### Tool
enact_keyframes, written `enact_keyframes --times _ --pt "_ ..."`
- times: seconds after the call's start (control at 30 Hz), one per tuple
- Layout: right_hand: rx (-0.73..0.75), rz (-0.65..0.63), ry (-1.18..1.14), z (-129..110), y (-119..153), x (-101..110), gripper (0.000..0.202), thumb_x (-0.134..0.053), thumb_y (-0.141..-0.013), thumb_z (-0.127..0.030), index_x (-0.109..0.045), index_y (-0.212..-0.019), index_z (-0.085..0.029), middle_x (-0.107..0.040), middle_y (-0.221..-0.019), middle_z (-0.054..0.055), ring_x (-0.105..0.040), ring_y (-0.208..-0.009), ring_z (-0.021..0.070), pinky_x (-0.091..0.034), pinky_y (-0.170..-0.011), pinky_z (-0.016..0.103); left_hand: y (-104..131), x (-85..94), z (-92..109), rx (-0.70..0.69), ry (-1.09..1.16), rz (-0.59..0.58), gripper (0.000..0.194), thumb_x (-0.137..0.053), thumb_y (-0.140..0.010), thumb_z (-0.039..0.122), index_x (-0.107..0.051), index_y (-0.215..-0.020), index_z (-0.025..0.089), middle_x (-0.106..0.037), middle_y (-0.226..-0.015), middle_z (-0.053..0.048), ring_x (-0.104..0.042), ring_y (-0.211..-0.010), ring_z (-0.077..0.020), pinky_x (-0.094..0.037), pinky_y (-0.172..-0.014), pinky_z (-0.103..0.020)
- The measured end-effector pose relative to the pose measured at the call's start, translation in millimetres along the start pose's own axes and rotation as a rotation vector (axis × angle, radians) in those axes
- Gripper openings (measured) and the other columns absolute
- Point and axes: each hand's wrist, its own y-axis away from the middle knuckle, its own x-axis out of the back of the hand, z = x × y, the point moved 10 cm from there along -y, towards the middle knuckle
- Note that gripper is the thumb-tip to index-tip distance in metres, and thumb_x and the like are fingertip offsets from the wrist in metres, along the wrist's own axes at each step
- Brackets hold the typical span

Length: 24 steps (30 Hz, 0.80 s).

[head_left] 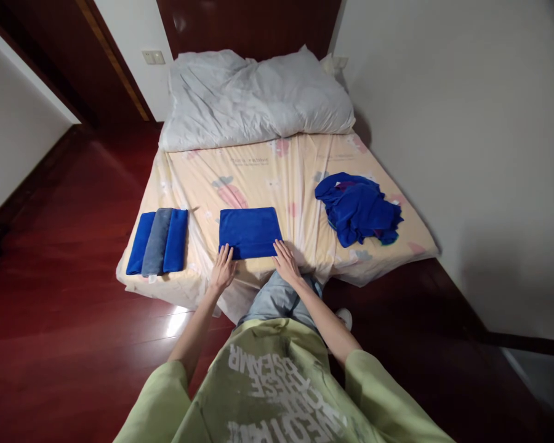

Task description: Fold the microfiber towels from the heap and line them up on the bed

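A blue cloth lies flat as a rectangle near the bed's front edge, with a narrow fold along its near side. My left hand rests on its near left corner, fingers stretched out. On the near right corner lies my right hand, its fingers also extended and flat. To the left are rolled or folded cloths side by side: a grey one between two blue ones. A crumpled heap of blue cloths sits to the right, with a bit of purple showing.
The bed has a pale yellow sheet with carrot and rabbit prints. A white quilt or large pillow lies across its head, before a dark headboard. A white wall runs along the right; reddish wooden floor is at the left.
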Motion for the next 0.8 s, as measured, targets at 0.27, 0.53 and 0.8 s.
enact_keyframes --times 0.27,0.53,0.8 --pt "-0.065 -0.163 0.149 29 6 -44 0.062 -0.043 -0.099 -0.026 -0.032 -0.159 -0.014 -0.029 -0.165 0.012 -0.024 -0.155 0.0251 -0.026 -0.125 0.051 3 -22.5 -28 0.091 -0.091 -0.085 0.063 -0.040 -0.102 0.040 -0.035 -0.157 0.010 -0.028 -0.164 -0.018 -0.025 -0.152 -0.0354 -0.029 -0.121 -0.055" --pt "-0.015 -0.123 0.184 29 -1 -36 0.057 -0.038 -0.098 -0.018 -0.040 -0.155 -0.012 -0.036 -0.162 0.011 -0.030 -0.152 0.0253 -0.028 -0.124 0.049 -4 -17.5 -26 0.056 -0.200 -0.121 0.057 -0.037 -0.098 0.020 -0.043 -0.153 0.008 -0.033 -0.162 -0.015 -0.027 -0.152 -0.0309 -0.025 -0.124 -0.049" --pt "-0.033 -0.129 0.232 24 -19 -34 0.056 -0.038 -0.094 -0.008 -0.049 -0.149 -0.007 -0.046 -0.156 0.014 -0.036 -0.150 0.0259 -0.031 -0.123 0.045 -22 -18.2 -24 0.044 -0.268 -0.210 0.058 -0.041 -0.092 0.010 -0.047 -0.150 0.004 -0.039 -0.157 -0.021 -0.030 -0.151 -0.0324 -0.024 -0.125 -0.052"
